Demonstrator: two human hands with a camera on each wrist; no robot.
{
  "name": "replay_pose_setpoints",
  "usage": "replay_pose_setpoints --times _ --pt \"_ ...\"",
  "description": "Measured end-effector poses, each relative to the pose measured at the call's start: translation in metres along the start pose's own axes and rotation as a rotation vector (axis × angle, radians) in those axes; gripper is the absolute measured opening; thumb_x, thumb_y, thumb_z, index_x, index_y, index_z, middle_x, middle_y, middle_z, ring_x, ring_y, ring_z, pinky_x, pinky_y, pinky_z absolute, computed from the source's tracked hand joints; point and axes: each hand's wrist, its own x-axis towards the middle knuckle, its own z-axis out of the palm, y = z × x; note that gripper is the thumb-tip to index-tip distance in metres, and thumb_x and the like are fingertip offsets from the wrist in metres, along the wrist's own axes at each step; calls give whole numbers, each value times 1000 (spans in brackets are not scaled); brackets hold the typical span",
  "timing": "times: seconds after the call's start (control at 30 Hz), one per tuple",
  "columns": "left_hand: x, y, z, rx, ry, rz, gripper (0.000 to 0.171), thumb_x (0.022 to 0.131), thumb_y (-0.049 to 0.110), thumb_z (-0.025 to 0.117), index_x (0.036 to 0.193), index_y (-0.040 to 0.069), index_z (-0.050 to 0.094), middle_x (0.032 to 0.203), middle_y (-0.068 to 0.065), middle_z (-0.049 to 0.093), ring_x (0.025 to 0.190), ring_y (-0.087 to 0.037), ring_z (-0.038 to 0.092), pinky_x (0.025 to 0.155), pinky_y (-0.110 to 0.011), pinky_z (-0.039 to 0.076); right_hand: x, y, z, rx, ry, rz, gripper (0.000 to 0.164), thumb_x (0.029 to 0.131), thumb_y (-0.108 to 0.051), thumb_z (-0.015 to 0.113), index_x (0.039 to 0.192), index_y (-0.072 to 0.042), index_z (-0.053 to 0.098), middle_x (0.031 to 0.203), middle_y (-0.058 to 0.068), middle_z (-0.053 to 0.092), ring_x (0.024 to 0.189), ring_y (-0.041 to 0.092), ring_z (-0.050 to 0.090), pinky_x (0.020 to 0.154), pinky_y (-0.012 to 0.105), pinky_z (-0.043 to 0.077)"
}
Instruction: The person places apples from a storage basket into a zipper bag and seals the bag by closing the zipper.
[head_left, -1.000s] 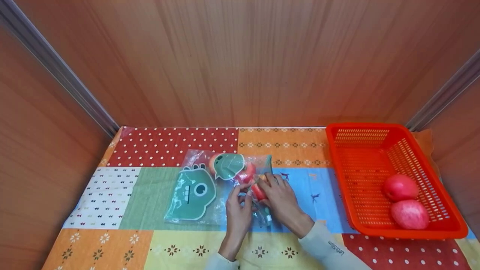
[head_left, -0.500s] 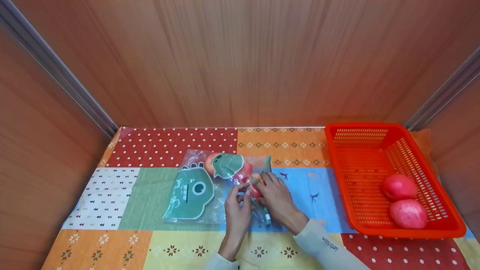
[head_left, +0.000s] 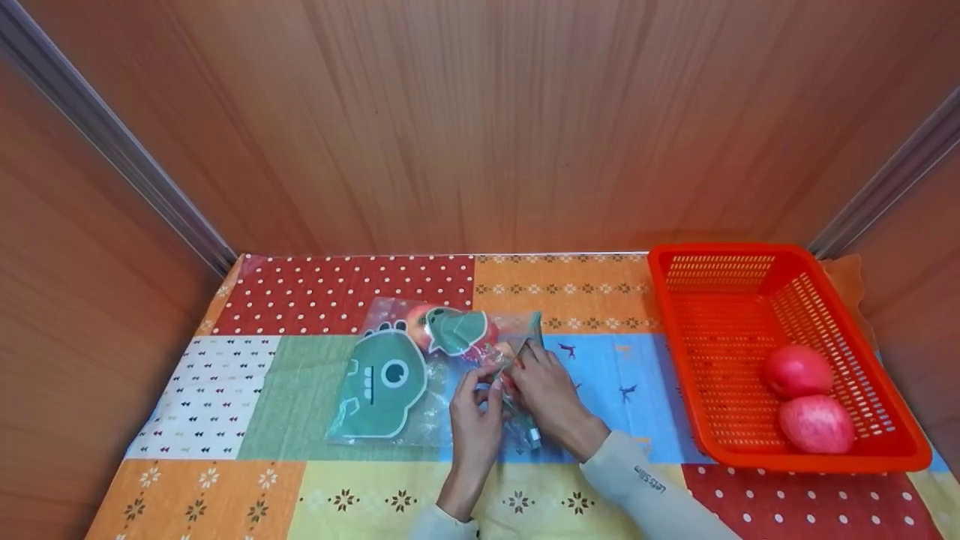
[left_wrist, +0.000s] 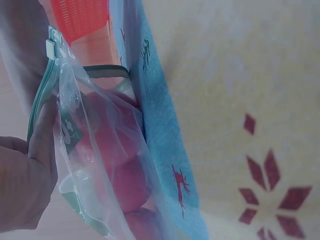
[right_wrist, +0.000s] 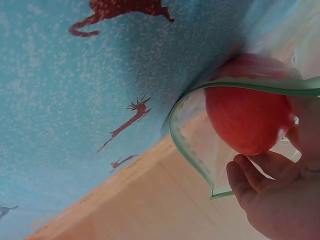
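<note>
A clear zip bag (head_left: 386,390) with green cartoon monsters lies flat on the cloth, its mouth to the right. Red apples (left_wrist: 131,185) show through its plastic in the left wrist view. My left hand (head_left: 476,427) pinches the green-edged mouth of the bag, close to the white slider (left_wrist: 50,49). At the opening, my right hand (head_left: 551,390) holds another apple (right_wrist: 245,120), its fingers curved against the fruit. That apple sits just within the green rim in the right wrist view; the head view mostly hides it behind the hand.
An orange-red plastic basket (head_left: 679,375) stands at the right, with two apples (head_left: 799,371) inside. A patchwork cloth (head_left: 360,495) covers the table. Wooden panels (head_left: 480,127) rise behind and at both sides.
My right hand has shifted slightly left, taking the apple further into the bag's mouth. The apples inside have moved a little left. My left hand keeps its pinch on the edge.
</note>
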Motion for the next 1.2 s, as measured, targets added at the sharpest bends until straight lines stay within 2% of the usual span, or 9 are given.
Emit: replay_pose_setpoints --times 0.13,0.37,0.53,0.83,1.0,1.2 --pt "0 1 -1 4 -3 -3 22 104 -1 61 125 2 67 114 -14 64 80 -20 70 66 -28 63 -1 -1 0 -7 -27 10 46 95 -22 81 138 -11 70 154 15 55 144 34 47 108 46 53" --pt "0 2 1 44 3 -22 21 103 -1 63 124 2 69 112 -13 65 80 -20 70 65 -27 62 -10 5 -8 6 -62 9 51 96 -31 80 142 -15 65 153 22 51 140 41 50 111 55 50" --pt "0 2 0 54 -6 -38 21 104 1 62 124 3 68 112 -12 64 80 -20 69 66 -26 62 -24 11 -21 33 -51 11 60 98 -31 77 154 -24 56 155 22 51 137 43 54 108 59 52" --pt "-2 1 -1 27 -23 -46 22 104 3 63 126 2 66 113 -11 63 78 -21 68 66 -26 62 -46 24 -49 14 -78 7 59 95 -28 80 150 -25 60 154 20 52 136 44 55 107 62 52" --pt "-2 1 -1 16 -31 -72 23 105 5 64 128 4 65 114 -11 62 82 -22 68 69 -27 63 -58 33 -61 -47 -31 -9 54 93 -28 82 145 -23 66 151 20 55 130 42 58 103 60 55" --pt "-1 1 -1 8 -34 -64 22 104 3 63 126 3 65 113 -12 63 82 -22 69 68 -28 63 -72 44 -76 -94 38 -33 59 87 -26 88 142 -22 68 144 19 60 126 41 60 99 58 57"
